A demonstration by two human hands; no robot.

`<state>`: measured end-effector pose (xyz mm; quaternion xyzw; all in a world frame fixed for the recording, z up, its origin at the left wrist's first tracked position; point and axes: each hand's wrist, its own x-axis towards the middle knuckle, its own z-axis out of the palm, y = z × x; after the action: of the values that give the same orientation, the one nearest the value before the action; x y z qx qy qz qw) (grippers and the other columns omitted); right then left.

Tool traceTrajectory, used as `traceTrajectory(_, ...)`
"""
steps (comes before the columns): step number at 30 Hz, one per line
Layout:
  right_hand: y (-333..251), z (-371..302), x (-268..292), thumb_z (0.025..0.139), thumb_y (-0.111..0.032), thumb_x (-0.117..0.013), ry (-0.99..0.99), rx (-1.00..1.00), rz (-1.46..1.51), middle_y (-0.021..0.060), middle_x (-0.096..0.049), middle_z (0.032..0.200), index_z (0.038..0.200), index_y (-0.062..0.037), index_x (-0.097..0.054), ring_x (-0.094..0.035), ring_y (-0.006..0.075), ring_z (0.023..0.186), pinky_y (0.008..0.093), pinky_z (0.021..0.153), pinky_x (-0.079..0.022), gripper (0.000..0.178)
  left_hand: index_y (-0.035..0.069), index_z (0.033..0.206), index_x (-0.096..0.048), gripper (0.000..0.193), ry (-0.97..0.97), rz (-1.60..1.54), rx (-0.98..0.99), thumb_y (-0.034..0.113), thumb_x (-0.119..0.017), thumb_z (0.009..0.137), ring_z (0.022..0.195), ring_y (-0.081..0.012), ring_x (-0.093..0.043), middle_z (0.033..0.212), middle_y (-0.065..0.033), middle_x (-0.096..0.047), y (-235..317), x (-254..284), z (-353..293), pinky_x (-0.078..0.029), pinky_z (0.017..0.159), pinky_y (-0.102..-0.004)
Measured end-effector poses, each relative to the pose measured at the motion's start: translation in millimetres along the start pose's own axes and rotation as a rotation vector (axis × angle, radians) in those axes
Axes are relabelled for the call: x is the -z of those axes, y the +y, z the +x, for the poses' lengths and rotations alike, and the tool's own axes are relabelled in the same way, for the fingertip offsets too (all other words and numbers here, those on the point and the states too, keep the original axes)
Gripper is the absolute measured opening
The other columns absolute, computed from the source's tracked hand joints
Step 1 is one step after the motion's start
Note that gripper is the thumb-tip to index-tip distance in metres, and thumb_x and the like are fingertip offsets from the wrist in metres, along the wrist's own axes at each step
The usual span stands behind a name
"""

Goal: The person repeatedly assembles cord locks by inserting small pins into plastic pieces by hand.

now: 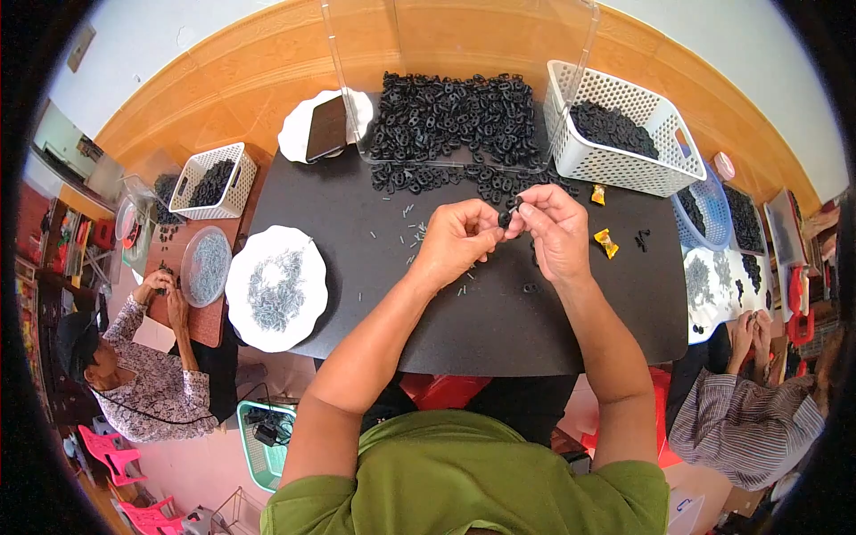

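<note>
Over the middle of the dark table my left hand [459, 239] and my right hand [557, 234] meet, fingertips almost touching. Both are closed in a pinch on a small black plastic part [506, 218], partly covered by my fingers. Just beyond them, a big heap of black two-holed plastic pieces [455, 116] fills a clear plastic bin [352, 134] and spills over its front edge. Short thin metal pins [419, 237] lie scattered to the left of my hands. Further left, a white scalloped plate [308, 312] carries a pile of such pins.
A white perforated basket [615, 174] of black parts stands at the back right, near yellow wrappers [606, 243]. A dark phone-like slab [327, 129] rests on a white dish at the back left. People work at side tables, left [147, 383] and right [749, 419].
</note>
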<state>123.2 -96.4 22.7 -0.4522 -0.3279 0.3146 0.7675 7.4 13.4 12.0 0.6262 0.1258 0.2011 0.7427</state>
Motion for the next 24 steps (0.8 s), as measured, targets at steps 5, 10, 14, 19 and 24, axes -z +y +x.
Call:
traceTrajectory(5, 1, 0, 0, 0.081, 0.0, -0.055, -0.047, -0.001, -0.073, 0.0063, -0.058, 0.075, 0.089, 0.0027, -0.054, -0.057, 0.0111, 0.064, 0.0241, 0.058, -0.05, 0.009, 0.002, 0.074, -0.057, 0.003, 0.024, 0.106, -0.023, 0.001, -0.059, 0.075, 0.052, -0.0029, -0.049, 0.062, 0.0004, -0.056, 1, -3, 0, -0.04, 0.045, -0.0187)
traceTrajectory(10, 0, -1, -3, 0.081, 0.002, -0.054, -0.084, 0.026, -0.212, 0.0051, -0.058, 0.076, 0.089, 0.0025, -0.054, -0.056, 0.0089, 0.065, 0.022, 0.06, -0.048, 0.008, 0.0, 0.073, -0.056, 0.009, 0.056, 0.318, -0.129, 0.007, -0.059, 0.078, 0.052, -0.0044, -0.048, 0.058, 0.0007, -0.055, 3, -4, -1, -0.039, 0.047, -0.0223)
traceTrajectory(14, 0, -1, -2, 0.081, 0.002, -0.053, -0.089, 0.02, -0.191, 0.0052, -0.058, 0.076, 0.089, 0.0025, -0.054, -0.056, 0.009, 0.065, 0.0218, 0.059, -0.048, 0.007, -0.001, 0.073, -0.057, 0.014, 0.043, 0.355, -0.14, 0.011, -0.06, 0.08, 0.053, -0.0057, -0.049, 0.058, 0.0007, -0.055, 12, -5, -3, -0.04, 0.048, -0.0234)
traceTrajectory(19, 0, 1, 1, 0.082, 0.0, -0.054, -0.091, -0.034, -0.035, 0.0062, -0.059, 0.074, 0.088, 0.0024, -0.054, -0.057, 0.0104, 0.064, 0.0226, 0.058, -0.049, 0.007, 0.001, 0.075, -0.059, 0.013, -0.013, 0.163, -0.009, 0.01, -0.056, 0.084, 0.054, -0.0057, -0.05, 0.067, -0.0013, -0.06, 4, 0, 1, -0.041, 0.049, -0.0197)
traceTrajectory(24, -3, -1, 0, 0.082, -0.001, -0.054, -0.002, -0.016, -0.063, 0.0069, -0.059, 0.074, 0.088, 0.002, -0.054, -0.057, 0.0107, 0.062, 0.0222, 0.056, -0.048, 0.007, 0.0, 0.083, -0.062, 0.01, -0.039, -0.268, 0.094, 0.007, -0.056, 0.083, 0.057, -0.0064, -0.05, 0.073, -0.0041, -0.061, -2, 1, 2, -0.041, 0.05, -0.0182)
